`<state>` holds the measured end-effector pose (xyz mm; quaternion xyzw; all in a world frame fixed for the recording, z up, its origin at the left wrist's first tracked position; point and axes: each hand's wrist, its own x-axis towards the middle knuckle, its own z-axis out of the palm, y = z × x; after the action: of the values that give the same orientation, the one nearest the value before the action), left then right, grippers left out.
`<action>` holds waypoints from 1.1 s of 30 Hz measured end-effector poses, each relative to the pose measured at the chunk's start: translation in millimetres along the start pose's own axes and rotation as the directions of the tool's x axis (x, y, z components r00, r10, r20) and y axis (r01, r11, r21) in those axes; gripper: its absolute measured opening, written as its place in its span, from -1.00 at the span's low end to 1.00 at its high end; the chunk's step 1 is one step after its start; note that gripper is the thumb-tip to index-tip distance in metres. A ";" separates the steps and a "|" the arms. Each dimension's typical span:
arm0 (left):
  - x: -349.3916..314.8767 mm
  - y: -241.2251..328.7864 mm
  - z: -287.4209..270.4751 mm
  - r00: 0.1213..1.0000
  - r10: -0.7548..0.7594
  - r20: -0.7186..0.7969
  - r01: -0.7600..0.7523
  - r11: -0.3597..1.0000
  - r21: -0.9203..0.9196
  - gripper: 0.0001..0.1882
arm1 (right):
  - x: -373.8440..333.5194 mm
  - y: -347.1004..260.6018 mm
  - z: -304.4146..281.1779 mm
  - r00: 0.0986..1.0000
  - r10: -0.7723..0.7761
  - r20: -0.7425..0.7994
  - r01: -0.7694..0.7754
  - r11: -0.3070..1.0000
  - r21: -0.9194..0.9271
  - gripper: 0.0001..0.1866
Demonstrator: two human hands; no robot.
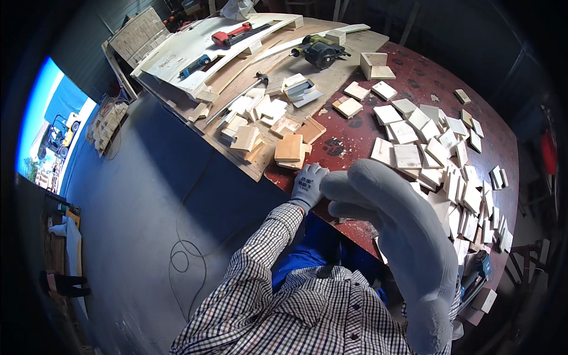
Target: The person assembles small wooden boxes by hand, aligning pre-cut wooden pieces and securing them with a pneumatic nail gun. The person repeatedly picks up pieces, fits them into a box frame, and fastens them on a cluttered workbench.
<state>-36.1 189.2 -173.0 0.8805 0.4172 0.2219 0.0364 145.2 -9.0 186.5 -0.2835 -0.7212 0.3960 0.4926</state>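
Note:
My left hand, in a grey knit glove, rests at the near edge of the red table. Its fingers lie on the surface, just beside a small stack of wooden blocks. I see nothing in its grasp. Raised close to the camera, my right hand looks very large, gloved in the same grey. The fingers are bent and point leftward, with gaps between some of them and no object visible there. It hides part of the table and some of the pale wooden pieces heaped on the right.
A red nail gun, a blue tool, a circular saw and a hammer lie on the boards at the back. Another tool sits at right. A cable loops over the floor; a forklift stands outside.

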 end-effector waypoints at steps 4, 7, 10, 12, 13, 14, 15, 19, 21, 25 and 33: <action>-14.6 -11.5 -6.9 0.993 -0.094 -0.066 0.093 0.995 -0.026 -0.73 | 26.2 2.8 6.5 0.995 -0.083 0.059 0.074 0.988 0.138 -0.14; -7.0 1.2 -7.5 0.985 -0.137 -0.106 0.126 0.987 -0.103 -0.72 | 34.5 -1.1 7.2 0.991 -0.124 0.044 0.116 0.982 0.149 -0.22; 10.8 23.8 -18.5 0.985 -0.080 -0.150 0.056 0.986 -0.156 -0.70 | 35.6 -14.7 5.9 0.984 -0.179 0.007 0.177 0.977 0.121 -0.30; 1.8 0.2 -5.2 0.995 -0.080 -0.060 0.075 0.994 -0.082 -0.71 | 39.3 -16.4 9.1 0.976 -0.220 0.004 0.217 0.964 0.151 -0.35; 0.2 -3.6 -3.4 0.993 -0.064 -0.099 0.055 0.995 -0.089 -0.72 | 40.6 -16.1 10.4 0.970 -0.242 0.001 0.239 0.957 0.164 -0.38; -1.2 -6.4 -1.1 0.989 -0.047 -0.138 0.034 0.995 -0.096 -0.72 | 42.7 -16.6 11.2 0.965 -0.264 -0.004 0.260 0.950 0.173 -0.40; -1.9 -7.7 1.7 0.984 -0.031 -0.178 0.013 0.995 -0.102 -0.73 | 42.5 -17.5 11.7 0.959 -0.283 -0.009 0.279 0.943 0.181 -0.43; -1.3 2.8 -11.6 0.984 -0.073 -0.163 0.055 0.992 -0.111 -0.77 | 44.1 -19.2 12.0 0.932 -0.359 -0.048 0.361 0.906 0.223 -0.53; 1.5 7.4 -17.1 0.985 -0.068 -0.157 0.050 0.992 -0.112 -0.76 | 42.1 -22.7 11.8 0.915 -0.398 -0.072 0.403 0.884 0.236 -0.57; -10.5 4.0 -23.5 0.984 -0.099 -0.149 0.085 0.992 -0.098 -0.75 | 38.3 -9.1 18.6 0.933 -0.339 -0.120 0.359 0.872 0.333 -0.66; 2.6 11.7 -11.3 0.983 -0.093 -0.158 0.068 0.986 -0.154 -0.73 | -1.3 7.0 -10.6 0.944 0.278 -0.178 -0.142 0.828 0.543 -0.53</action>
<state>-31.0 182.2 -159.0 0.8364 0.4365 0.3228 0.0760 155.7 -3.3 182.1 -0.2643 -0.4824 0.5904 0.5907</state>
